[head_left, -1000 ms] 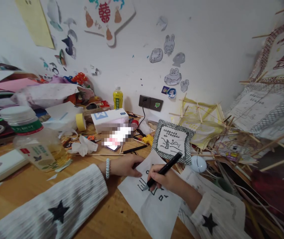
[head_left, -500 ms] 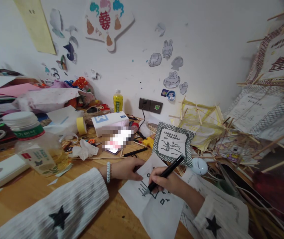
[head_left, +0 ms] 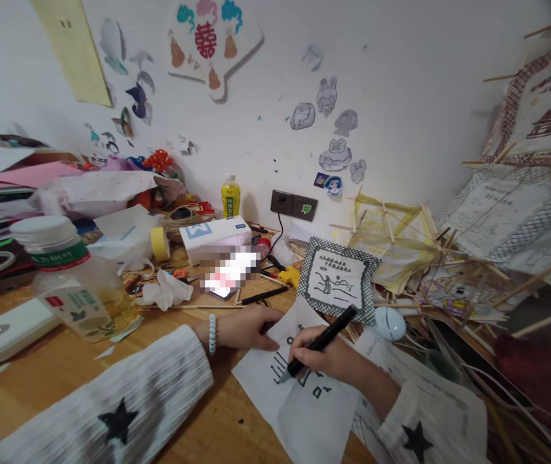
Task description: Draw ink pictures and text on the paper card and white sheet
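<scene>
A sheet of white paper [head_left: 304,412] with black line drawings lies on the wooden table in front of me. My right hand [head_left: 321,351] grips a black marker pen [head_left: 336,327], its tip touching the drawn strokes near the sheet's left side. My left hand [head_left: 249,327], with a pale bead bracelet [head_left: 212,334] on the wrist, rests flat over the sheet's upper left edge, thumb and fingers apart. Just beyond the sheet is a finished-looking picture [head_left: 338,277] with a dark checked border, showing figures and writing.
On the left stand a large bottle [head_left: 79,283] and a white device [head_left: 11,332]. A lit phone [head_left: 231,270], a tissue box [head_left: 214,240] and a black pen [head_left: 264,296] lie further back. At right are a white mouse-like object [head_left: 390,323] and stick-framed paper lanterns [head_left: 391,238].
The marker tip has shifted slightly down along the drawn strokes at the sheet's left. My left hand stays on the paper; the whole view has drifted a little.
</scene>
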### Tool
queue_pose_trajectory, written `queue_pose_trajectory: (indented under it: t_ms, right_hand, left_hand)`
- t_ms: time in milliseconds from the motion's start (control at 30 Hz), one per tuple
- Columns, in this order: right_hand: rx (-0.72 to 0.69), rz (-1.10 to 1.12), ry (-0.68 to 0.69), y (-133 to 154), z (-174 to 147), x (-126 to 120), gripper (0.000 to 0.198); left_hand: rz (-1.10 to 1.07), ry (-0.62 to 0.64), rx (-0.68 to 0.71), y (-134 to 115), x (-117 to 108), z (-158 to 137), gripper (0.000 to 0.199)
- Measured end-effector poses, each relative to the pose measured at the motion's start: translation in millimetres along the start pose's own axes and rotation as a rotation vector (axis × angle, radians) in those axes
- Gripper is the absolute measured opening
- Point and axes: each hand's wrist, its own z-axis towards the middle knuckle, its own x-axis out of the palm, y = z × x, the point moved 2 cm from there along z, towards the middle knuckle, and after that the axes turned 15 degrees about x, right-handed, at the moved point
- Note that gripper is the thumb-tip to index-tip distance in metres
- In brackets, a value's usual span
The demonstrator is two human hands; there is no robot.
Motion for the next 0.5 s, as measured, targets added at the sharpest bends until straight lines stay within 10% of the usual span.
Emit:
queue_pose_trajectory:
  t_ms: [267, 500]
  right_hand:
    - [0.023, 0.011, -0.069, -9, 6, -1, 0.018]
    - [-0.288, 0.433, -0.207, 15, -8, -33, 0.036]
  left_hand:
    - [-0.024, -0.006, -0.030, 2, 1, -2, 0.032]
    - [-0.044, -0.032, -0.025, 3, 0, -2, 0.031]
